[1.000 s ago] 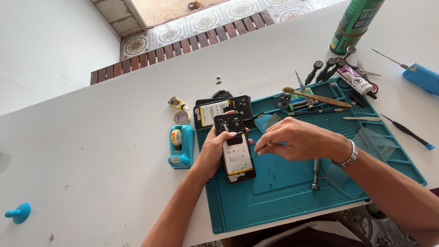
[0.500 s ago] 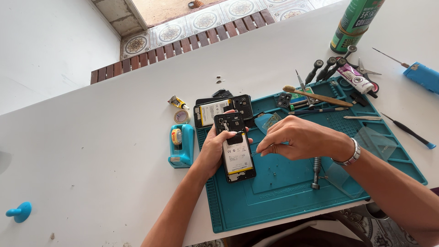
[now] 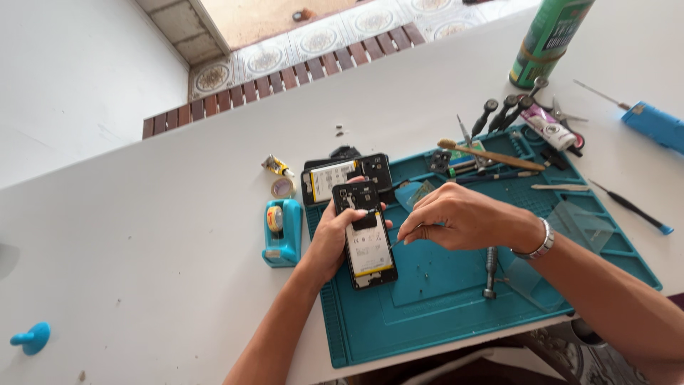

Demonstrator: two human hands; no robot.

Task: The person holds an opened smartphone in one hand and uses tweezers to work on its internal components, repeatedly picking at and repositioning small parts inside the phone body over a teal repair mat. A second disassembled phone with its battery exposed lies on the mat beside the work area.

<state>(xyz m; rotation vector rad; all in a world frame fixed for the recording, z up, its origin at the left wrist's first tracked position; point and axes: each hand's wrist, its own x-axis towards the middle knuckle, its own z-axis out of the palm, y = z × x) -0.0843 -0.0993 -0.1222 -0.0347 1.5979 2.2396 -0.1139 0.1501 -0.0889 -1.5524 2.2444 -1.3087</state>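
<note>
A white table (image 3: 142,214) is covered at the near right by a teal work mat (image 3: 456,314), on which an opened phone (image 3: 367,239) with its back cover off is lain, battery exposed. A second opened phone (image 3: 347,175) is seen just behind it at the mat's far edge. The opened phone is clasped along its left side by the left hand (image 3: 329,239), fingers wrapped round the frame. A thin pointed tool (image 3: 400,240) is pinched between the closed fingertips of the right hand (image 3: 463,217), its tip brought near the phone's right edge. A blue tape dispenser (image 3: 283,229) is set just beside the left hand. A metal screwdriver (image 3: 490,271) is left on the mat near the right wrist. Tiny screws (image 3: 426,272) are scattered loose on the mat close to the phone; they could be swept off by a forearm. The battery could be pierced were the tip to slip
</note>
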